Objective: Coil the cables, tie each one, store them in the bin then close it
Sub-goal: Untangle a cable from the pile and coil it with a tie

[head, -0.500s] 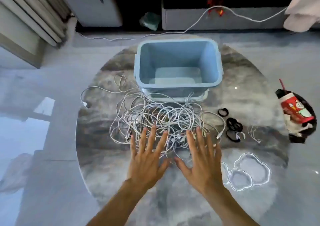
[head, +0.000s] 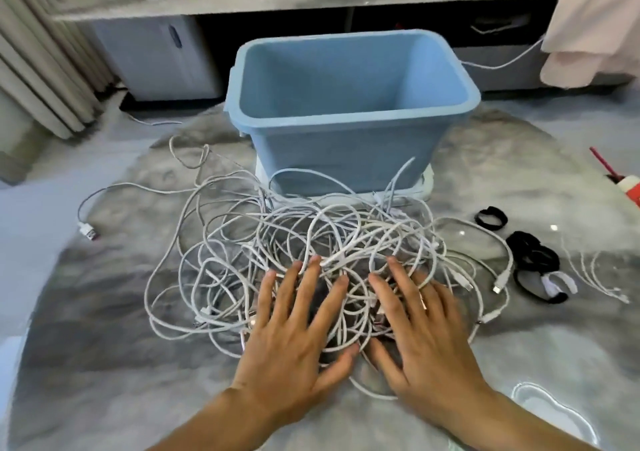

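The big messy pile of thin white cables (head: 311, 243) is spread on the grey marbled bench (head: 104, 329), right under the fingertips. The left hand (head: 294, 340) and right hand (head: 422, 340) are laid flat on it, side by side, fingers spread, nothing gripped. No cable is coiled or tied yet. Past the pile, the empty blue plastic bin (head: 349, 132) is left open. The black loop ties (head: 533, 253) are kept just right of the right hand. Nearly everything is left to be done.

bright even daylight, glare on glossy table (head: 554, 228), blurred edges, wide-angle bowing
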`<state>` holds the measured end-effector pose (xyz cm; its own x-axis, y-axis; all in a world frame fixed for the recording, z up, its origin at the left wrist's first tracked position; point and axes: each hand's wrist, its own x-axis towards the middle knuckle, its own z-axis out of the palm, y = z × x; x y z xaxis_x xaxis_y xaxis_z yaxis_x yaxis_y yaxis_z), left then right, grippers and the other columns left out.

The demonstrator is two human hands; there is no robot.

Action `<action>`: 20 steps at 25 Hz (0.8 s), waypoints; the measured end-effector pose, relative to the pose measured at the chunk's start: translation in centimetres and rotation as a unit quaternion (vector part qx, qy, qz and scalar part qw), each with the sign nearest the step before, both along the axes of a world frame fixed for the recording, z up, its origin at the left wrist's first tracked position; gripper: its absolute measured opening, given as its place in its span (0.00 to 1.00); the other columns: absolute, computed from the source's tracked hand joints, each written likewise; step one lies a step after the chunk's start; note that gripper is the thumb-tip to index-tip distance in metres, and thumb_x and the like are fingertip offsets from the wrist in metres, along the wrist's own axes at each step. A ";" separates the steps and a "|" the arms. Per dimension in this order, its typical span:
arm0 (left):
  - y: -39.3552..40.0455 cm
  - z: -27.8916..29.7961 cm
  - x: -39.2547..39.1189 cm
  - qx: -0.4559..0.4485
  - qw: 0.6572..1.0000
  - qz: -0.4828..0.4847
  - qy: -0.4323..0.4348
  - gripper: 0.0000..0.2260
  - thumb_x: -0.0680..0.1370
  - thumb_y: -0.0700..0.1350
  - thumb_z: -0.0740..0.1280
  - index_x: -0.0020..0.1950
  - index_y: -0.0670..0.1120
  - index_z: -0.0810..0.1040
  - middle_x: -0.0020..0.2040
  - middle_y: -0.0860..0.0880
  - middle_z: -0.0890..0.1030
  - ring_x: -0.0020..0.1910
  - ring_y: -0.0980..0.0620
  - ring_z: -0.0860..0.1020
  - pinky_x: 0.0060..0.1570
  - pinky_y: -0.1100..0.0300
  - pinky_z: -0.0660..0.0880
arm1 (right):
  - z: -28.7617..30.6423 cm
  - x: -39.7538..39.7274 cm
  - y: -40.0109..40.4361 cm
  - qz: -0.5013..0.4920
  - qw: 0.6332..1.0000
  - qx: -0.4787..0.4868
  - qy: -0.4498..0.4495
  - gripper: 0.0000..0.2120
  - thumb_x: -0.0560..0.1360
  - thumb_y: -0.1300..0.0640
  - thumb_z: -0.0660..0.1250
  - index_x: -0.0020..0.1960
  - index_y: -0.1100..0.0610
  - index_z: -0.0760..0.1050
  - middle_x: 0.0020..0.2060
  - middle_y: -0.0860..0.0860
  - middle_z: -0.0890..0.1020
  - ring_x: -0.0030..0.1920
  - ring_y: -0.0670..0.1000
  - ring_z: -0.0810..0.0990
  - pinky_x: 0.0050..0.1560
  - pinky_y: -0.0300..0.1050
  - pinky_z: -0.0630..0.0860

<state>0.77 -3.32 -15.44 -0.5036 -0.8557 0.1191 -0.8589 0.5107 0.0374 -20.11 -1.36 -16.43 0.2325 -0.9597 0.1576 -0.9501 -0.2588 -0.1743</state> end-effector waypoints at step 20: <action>5.0 9.6 -0.8 0.130 0.988 0.057 -0.054 0.20 0.77 0.49 0.65 0.68 0.59 0.68 0.63 0.50 0.72 0.66 0.46 0.69 0.64 0.41 0.66 | 9.2 0.0 4.2 0.099 0.984 0.137 0.050 0.11 0.78 0.49 0.62 0.60 0.49 0.73 0.57 0.50 0.76 0.59 0.56 0.76 0.54 0.51 0.74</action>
